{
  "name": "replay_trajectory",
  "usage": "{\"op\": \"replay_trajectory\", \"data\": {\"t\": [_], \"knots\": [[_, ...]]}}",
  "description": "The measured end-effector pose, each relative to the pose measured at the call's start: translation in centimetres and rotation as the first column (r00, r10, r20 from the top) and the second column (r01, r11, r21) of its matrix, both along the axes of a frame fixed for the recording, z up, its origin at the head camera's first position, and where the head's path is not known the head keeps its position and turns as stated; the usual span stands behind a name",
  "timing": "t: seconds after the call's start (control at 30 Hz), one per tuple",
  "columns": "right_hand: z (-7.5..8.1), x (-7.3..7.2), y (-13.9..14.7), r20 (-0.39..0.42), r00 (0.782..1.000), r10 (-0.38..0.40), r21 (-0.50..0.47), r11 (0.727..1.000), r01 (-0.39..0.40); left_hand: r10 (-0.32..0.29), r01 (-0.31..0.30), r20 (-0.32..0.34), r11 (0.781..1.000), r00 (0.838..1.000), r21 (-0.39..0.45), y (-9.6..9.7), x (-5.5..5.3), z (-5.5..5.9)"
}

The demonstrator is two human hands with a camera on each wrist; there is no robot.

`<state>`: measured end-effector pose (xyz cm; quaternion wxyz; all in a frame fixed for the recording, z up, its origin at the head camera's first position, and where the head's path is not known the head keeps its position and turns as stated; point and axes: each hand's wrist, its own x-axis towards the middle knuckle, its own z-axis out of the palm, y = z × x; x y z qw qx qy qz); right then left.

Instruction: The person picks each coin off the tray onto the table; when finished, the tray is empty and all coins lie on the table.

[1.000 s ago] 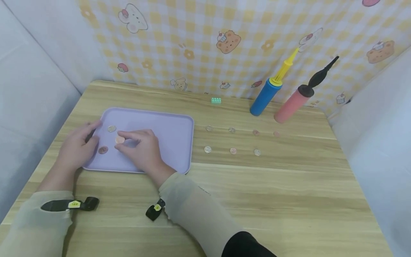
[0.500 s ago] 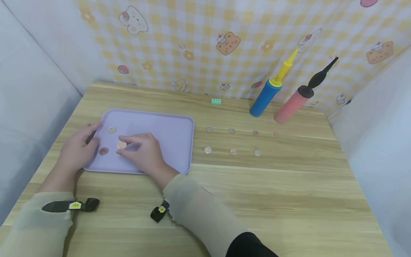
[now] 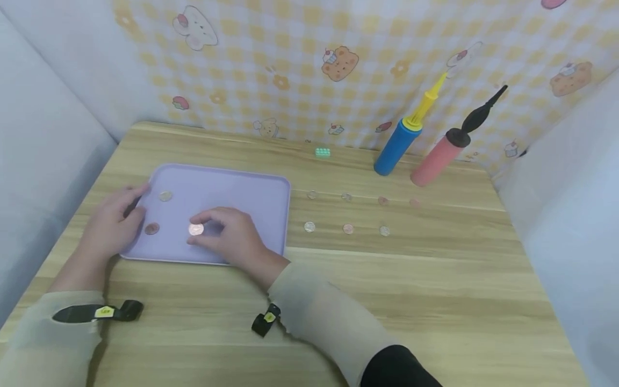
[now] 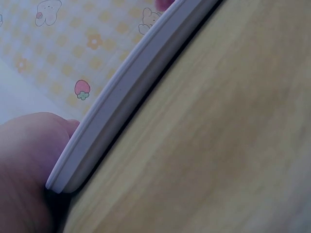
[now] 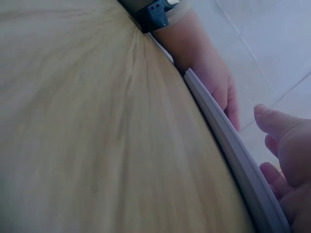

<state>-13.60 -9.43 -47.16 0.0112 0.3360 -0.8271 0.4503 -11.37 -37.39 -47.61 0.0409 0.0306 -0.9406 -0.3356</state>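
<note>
one round coppery metal coin (image 3: 195, 229), pinched by the right hand (image 3: 238, 234) over the rectangular lilac tray (image 3: 242, 193), seven o'clock of centre, should need light pressure; the relaxed left hand (image 3: 112, 223) touches nine o'clock.

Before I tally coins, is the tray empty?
No: a silvery coin and a brown coin lie in the tray; the right hand pinches a pinkish coin.

- lilac tray (image 3: 232, 188), rounded corners, low rim, sitting flat
- shiny pinkish-copper coin (image 3: 195, 229) pinched in the right hand (image 3: 237, 236), over the tray
- silvery coin (image 3: 165, 196) just lying flat, far left corner of the tray
- darker brownish coin (image 3: 152, 229), also flat, towards the near left corner
- seven more coins (image 3: 348, 229), silvery/coppery mix, off past the tray's right side: four in back, three up front
</note>
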Motion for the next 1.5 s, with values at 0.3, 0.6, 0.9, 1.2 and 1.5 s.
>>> {"op": "replay_trajectory", "data": {"t": [0.3, 0.6, 0.9, 1.2, 1.5], "knots": [[0.3, -1.2, 3.8, -0.102, 0.995, 0.01, -0.004, 1.0, -0.011, 0.001, -0.001, -0.012, 1.0, 1.0, -0.012, -0.4, 0.0, -0.2], [-0.1, -1.7, 9.5, -0.264, 0.965, -0.001, -0.1, 0.995, -0.026, 0.0, 0.0, -0.005, 1.0, 1.0, -0.011, -0.4, -0.1, 0.1], [-0.7, -1.8, 16.0, -0.203, 0.975, -0.088, -0.076, 0.994, 0.074, -0.013, 0.013, 0.011, 1.0, 1.0, -0.015, -0.3, -0.2, -0.6], [-1.2, -2.2, 23.3, -0.167, 0.961, -0.221, -0.08, 0.974, 0.21, 0.006, -0.005, 0.024, 1.0, 1.0, -0.014, 0.0, -0.2, -0.5], [-1.3, -2.0, 29.8, -0.156, 0.922, -0.356, -0.047, 0.935, 0.353, 0.008, -0.008, 0.012, 1.0, 1.0, -0.001, 0.2, -0.1, -0.1]]}}
